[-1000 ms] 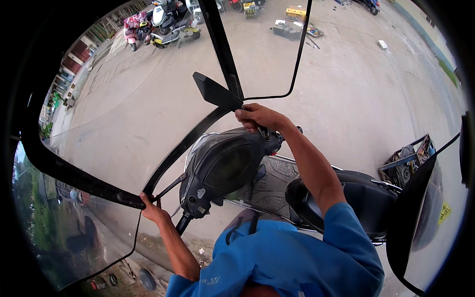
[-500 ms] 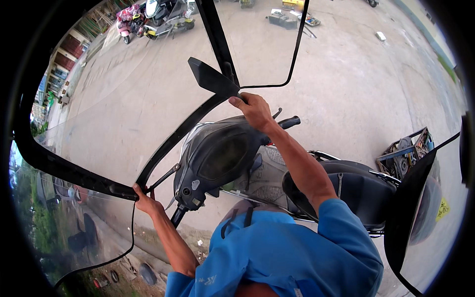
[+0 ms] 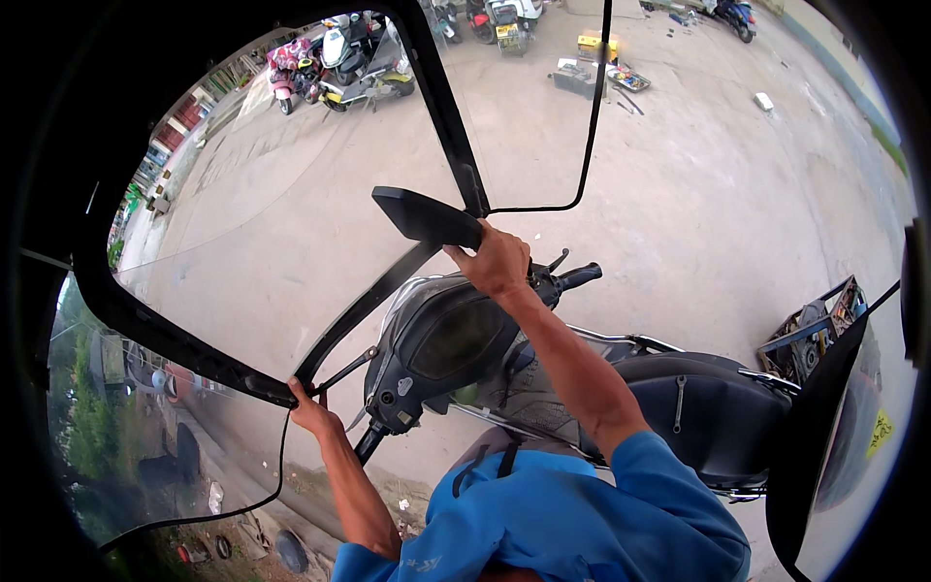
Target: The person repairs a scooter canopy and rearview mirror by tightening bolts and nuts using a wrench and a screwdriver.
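A black windshield frame [image 3: 373, 294] with clear panels stands over the front of a dark electric scooter [image 3: 456, 335]. My left hand [image 3: 315, 412] is closed around the frame's lower left corner, beside a thin black rod running to the scooter's handlebar. My right hand [image 3: 499, 262] is closed at the frame's other lower corner, just below a black rear-view mirror [image 3: 427, 215]. Its fingertips are hidden behind the frame and mirror. The right handlebar grip [image 3: 582, 275] and brake lever lie just beyond that hand. On the black seat [image 3: 718, 407] rests a metal spanner [image 3: 680, 403].
A crate of tools and parts [image 3: 813, 330] stands on the concrete behind the scooter. Farther off are a grey toolbox [image 3: 574, 80], a yellow box [image 3: 593, 47] and several parked scooters [image 3: 354, 58]. A dark canopy edge [image 3: 790, 456] hangs at the right.
The whole view has shifted, so the scooter, frame and yard appear lower and farther right. Both hands keep their places on the frame.
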`<state>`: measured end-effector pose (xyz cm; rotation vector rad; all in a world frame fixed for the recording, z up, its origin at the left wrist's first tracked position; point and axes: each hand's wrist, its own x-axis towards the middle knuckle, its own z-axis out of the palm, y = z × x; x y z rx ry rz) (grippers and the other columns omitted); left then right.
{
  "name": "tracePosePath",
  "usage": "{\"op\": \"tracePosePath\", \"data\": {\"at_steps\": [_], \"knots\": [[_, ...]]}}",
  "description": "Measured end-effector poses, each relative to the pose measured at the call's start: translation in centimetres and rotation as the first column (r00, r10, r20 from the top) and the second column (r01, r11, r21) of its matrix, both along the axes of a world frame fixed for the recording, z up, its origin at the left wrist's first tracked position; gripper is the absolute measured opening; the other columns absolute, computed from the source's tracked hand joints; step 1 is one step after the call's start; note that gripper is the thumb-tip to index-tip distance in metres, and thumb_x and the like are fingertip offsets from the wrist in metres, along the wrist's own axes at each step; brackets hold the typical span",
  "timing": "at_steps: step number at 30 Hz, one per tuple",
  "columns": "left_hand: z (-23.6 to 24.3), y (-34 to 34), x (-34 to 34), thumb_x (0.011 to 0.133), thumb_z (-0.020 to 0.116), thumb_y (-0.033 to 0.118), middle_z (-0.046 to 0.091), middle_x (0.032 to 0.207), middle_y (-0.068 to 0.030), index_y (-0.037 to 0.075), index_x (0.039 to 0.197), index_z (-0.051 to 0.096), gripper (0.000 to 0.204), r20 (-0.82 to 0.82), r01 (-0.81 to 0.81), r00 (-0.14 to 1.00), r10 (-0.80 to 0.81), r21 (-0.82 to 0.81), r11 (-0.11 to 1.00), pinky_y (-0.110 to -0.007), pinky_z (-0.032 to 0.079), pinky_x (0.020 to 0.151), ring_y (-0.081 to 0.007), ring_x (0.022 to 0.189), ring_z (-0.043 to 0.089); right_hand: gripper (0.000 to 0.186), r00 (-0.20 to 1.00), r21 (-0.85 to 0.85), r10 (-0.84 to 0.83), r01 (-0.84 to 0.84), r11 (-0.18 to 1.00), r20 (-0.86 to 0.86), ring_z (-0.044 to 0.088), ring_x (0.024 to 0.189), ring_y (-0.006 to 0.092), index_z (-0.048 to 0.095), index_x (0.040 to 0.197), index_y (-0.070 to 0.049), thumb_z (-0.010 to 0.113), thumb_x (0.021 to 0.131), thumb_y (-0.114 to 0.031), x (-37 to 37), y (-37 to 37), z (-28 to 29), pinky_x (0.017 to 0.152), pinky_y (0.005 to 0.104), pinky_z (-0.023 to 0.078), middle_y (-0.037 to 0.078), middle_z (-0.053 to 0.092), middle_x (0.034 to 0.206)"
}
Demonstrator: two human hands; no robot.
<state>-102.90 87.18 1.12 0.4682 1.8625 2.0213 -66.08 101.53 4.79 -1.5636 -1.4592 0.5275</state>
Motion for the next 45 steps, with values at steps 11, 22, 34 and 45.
{"op": "tracePosePath", "data": {"at_steps": [11, 22, 34, 45], "knots": [[-0.4, 0.7, -0.9, 0.087, 0.075, 0.044, 0.061, 0.086, -0.0033, 0.007, 0.100, 0.065, 0.040, 0.003, 0.017, 1.000, -0.017, 0.030, 0.999, -0.037, 0.053, 0.073, -0.0149, 0.082, 0.058, 0.019, 0.948, 0.546, 0.246, -0.100, 0.831, -0.202, 0.063, 0.081, 0.0227, 0.066, 0.093, -0.004, 0.071, 0.074, -0.006, 3.7, -3.5, -3.2, 0.078, 0.0315, 0.045, 0.006, 0.066, 0.084], [0.0, 0.0, -0.8, 0.086, 0.077, 0.036, 0.061, 0.088, -0.0036, 0.007, 0.102, 0.065, 0.035, 0.049, -0.009, 0.999, 0.005, 0.073, 0.997, -0.037, 0.055, 0.073, -0.0155, 0.085, 0.059, 0.032, 0.337, 0.503, 0.482, -0.029, 0.864, -0.808, 0.037, 0.064, 0.0114, 0.044, 0.079, -0.013, 0.066, 0.097, -0.028, 5.5, -1.4, -6.0, 0.067, 0.0285, 0.035, -0.004, 0.039, 0.066], [0.6, 0.4, -0.1, 0.087, 0.077, 0.031, 0.062, 0.090, -0.0029, 0.007, 0.101, 0.066, 0.029, 0.096, -0.038, 0.995, 0.033, 0.055, 0.998, -0.035, 0.055, 0.074, -0.0147, 0.087, 0.060, 0.046, 0.067, 0.022, 0.025, -0.041, 0.999, -0.997, 0.014, 0.043, 0.0107, 0.030, 0.059, -0.018, 0.058, 0.096, -0.018, 8.1, 1.9, -3.0, 0.049, 0.0315, 0.027, -0.005, 0.015, 0.047], [-0.1, 0.9, -0.2, 0.087, 0.076, 0.038, 0.064, 0.096, -0.0049, 0.005, 0.104, 0.066, 0.038, 0.031, -0.020, 0.999, 0.019, 0.027, 0.999, -0.036, 0.055, 0.076, -0.0172, 0.090, 0.063, 0.034, 0.346, -0.132, -0.227, 0.277, 0.952, -0.910, 0.035, 0.044, 0.0081, 0.044, 0.074, -0.015, 0.074, 0.087, -0.008, 5.7, 3.4, -0.5, 0.045, 0.0274, 0.032, -0.005, 0.037, 0.057]]}}
